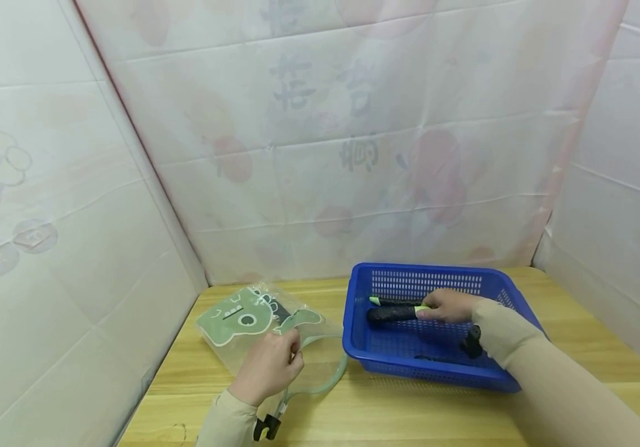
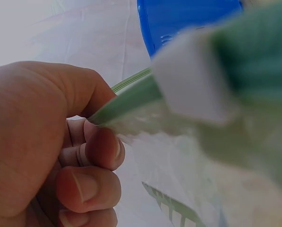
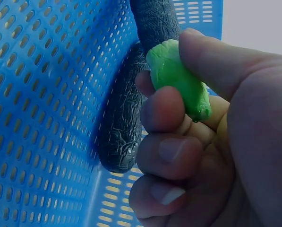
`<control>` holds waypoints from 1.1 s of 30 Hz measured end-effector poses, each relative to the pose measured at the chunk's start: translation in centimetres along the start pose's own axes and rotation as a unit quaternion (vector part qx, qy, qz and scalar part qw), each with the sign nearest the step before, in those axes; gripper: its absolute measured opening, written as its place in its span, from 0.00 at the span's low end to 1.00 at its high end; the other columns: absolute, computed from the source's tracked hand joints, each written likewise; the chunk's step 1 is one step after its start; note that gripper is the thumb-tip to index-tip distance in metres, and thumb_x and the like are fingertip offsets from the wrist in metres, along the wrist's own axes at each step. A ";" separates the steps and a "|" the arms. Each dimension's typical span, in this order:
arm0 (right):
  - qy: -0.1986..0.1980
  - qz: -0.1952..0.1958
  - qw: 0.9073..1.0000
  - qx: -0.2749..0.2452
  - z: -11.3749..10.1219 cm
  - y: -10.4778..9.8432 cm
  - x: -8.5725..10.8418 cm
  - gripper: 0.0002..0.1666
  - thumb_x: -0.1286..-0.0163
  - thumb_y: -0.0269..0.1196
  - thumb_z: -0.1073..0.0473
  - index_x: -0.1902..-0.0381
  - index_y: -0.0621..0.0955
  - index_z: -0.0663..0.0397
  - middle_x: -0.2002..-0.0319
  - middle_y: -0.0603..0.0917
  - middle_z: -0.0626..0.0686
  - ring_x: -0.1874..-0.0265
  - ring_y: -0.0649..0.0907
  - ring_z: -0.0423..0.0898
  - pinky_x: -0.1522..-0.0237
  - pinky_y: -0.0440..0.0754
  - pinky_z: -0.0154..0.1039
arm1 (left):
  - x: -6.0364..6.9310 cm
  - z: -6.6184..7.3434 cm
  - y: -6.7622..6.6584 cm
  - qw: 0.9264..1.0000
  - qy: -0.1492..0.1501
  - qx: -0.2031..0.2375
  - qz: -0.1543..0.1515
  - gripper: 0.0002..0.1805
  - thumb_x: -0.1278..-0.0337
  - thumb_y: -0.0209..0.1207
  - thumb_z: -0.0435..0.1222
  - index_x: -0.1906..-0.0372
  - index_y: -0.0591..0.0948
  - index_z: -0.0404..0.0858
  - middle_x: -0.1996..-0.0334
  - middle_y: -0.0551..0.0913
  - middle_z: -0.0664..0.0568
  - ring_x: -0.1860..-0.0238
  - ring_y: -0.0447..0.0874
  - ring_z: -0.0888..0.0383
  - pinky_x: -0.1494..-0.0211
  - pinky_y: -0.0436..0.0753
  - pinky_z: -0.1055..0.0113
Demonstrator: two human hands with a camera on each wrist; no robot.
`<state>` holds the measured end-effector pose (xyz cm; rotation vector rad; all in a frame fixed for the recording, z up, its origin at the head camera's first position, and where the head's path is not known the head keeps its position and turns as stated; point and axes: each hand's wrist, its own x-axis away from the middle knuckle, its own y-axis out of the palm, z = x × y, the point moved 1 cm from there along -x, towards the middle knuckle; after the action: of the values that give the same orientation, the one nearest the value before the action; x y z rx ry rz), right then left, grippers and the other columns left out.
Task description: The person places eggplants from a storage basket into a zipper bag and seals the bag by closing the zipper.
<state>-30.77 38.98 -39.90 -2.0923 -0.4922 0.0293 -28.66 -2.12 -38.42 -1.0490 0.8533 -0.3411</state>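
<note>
In the head view, the right hand [image 1: 449,305] pinches the green stem end of a dark, wrinkled eggplant-like item [image 1: 391,314] inside the blue basket [image 1: 431,371]. A second dark item [image 3: 121,118] lies against the basket wall, beside the held one in the right wrist view. To the left, the left hand [image 1: 272,366] pinches the green edge [image 2: 131,97] of a clear zip bag [image 1: 236,320] printed with a green cartoon. Something dark [image 1: 279,310] shows through the bag. The bag's mouth spreads toward the basket.
Another dark thin item [image 1: 454,361] lies near the basket's front wall, partly hidden. Bag and basket rest on a wooden table [image 1: 409,419], the basket on the right. Printed white sheets [image 1: 320,186] hang behind the table and at both sides.
</note>
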 end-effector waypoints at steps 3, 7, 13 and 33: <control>-0.005 0.013 1.000 0.007 0.1 -0.1 -0.1 0.20 0.28 0.56 0.48 0.77 0.73 0.54 0.82 0.67 0.44 0.82 0.64 0.39 0.76 0.64 0.37 | 0.0 -0.1 0.0 1.000 0.001 -0.001 0.002 0.13 0.56 0.59 0.29 0.80 0.68 0.47 0.89 0.61 0.66 0.87 0.56 0.72 0.85 0.57 0.75; -0.018 0.026 0.999 0.017 0.2 -0.1 -0.1 0.20 0.27 0.55 0.48 0.78 0.71 0.51 0.82 0.64 0.44 0.83 0.62 0.39 0.77 0.63 0.36 | -0.1 -0.1 0.1 1.000 0.001 -0.005 0.003 0.13 0.56 0.59 0.29 0.80 0.68 0.47 0.89 0.61 0.67 0.87 0.56 0.72 0.85 0.57 0.75; -0.014 0.032 0.999 0.012 0.2 -0.1 0.0 0.20 0.27 0.55 0.49 0.78 0.70 0.49 0.82 0.64 0.44 0.83 0.62 0.39 0.77 0.63 0.36 | 0.0 -0.2 0.1 1.000 -0.001 -0.001 0.001 0.13 0.56 0.59 0.29 0.80 0.68 0.46 0.89 0.61 0.66 0.87 0.55 0.72 0.85 0.57 0.76; 0.014 0.045 0.999 0.007 0.3 -1.2 -0.1 0.20 0.26 0.53 0.46 0.72 0.77 0.54 0.81 0.68 0.46 0.83 0.64 0.41 0.76 0.66 0.38 | -0.3 -0.1 0.2 1.000 0.001 0.004 0.002 0.13 0.56 0.59 0.29 0.80 0.68 0.47 0.89 0.62 0.66 0.87 0.56 0.72 0.85 0.57 0.75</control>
<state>-31.35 39.80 -39.10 -2.0977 -0.3791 0.0548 -28.96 -1.90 -38.52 -1.0388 0.8543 -0.3418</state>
